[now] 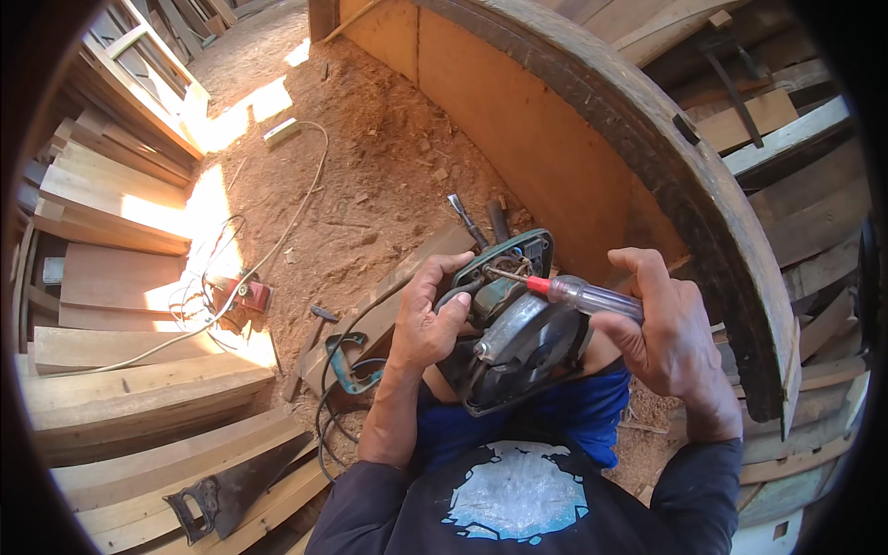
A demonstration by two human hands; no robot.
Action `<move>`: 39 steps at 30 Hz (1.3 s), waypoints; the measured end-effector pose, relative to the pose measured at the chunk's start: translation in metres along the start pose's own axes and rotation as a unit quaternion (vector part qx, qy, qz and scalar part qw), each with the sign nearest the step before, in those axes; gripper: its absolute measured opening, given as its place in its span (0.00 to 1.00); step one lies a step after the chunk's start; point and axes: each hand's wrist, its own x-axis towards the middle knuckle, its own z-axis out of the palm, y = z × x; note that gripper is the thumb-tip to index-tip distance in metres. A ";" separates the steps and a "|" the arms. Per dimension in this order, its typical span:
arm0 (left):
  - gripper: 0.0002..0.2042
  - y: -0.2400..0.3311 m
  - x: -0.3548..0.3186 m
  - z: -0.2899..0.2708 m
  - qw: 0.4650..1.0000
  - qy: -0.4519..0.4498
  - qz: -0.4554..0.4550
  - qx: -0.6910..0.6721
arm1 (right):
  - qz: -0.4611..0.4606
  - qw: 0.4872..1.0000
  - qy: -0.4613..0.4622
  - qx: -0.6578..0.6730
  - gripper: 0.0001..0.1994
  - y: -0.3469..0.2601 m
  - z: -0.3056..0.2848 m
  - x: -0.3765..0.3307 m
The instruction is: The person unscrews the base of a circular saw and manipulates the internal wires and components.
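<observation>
An opened-up power saw (520,326), green and black with a silver metal guard, rests on my lap. Its handle housing is uncovered, with wires and inner parts showing. My left hand (430,319) grips the handle end, thumb on top. In my right hand (673,328) is a screwdriver (597,300) with a clear handle and red collar. Its shaft points left into the uncovered housing; whether the tip sits in a screw is too small to tell. A loose green handle cover (344,366) lies to the left, beside the black cord (323,407).
A chisel (468,222) and a hammer (316,326) lie ahead and left. A handsaw (222,504) rests on stacked boards (148,407). A red power tool (245,294) and a power strip (280,132) sit on the sawdust-covered floor. A large curved wooden piece (638,134) arches at right.
</observation>
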 end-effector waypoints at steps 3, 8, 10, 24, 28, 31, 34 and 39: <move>0.24 -0.003 0.001 -0.002 1.000 -0.005 0.008 0.003 | 0.106 0.981 -0.104 -0.122 0.19 0.007 -0.006 0.000; 0.23 -0.004 0.001 -0.004 1.000 -0.003 0.002 -0.013 | -0.093 0.990 -0.078 -0.077 0.18 0.008 -0.006 0.003; 0.24 -0.007 0.001 -0.007 1.000 -0.015 0.016 0.005 | -0.085 0.993 -0.076 -0.037 0.18 0.009 -0.004 0.003; 0.29 0.004 0.006 -0.011 0.998 -0.055 0.033 0.013 | -0.079 0.993 -0.091 -0.007 0.19 0.014 -0.003 -0.003; 0.29 0.008 0.006 -0.010 0.998 -0.055 0.030 0.019 | -0.014 1.000 -0.008 0.002 0.18 0.015 0.005 -0.007; 0.30 0.005 0.006 -0.010 0.998 -0.056 0.024 0.005 | 0.065 0.994 0.009 -0.091 0.17 0.015 0.002 -0.006; 0.30 0.009 0.006 -0.011 0.998 -0.058 0.002 0.011 | -0.049 0.994 -0.045 -0.082 0.14 0.022 0.000 -0.005; 0.29 0.015 0.011 -0.016 0.996 -0.081 -0.001 -0.023 | -0.103 0.994 -0.047 -0.009 0.15 0.023 -0.004 -0.005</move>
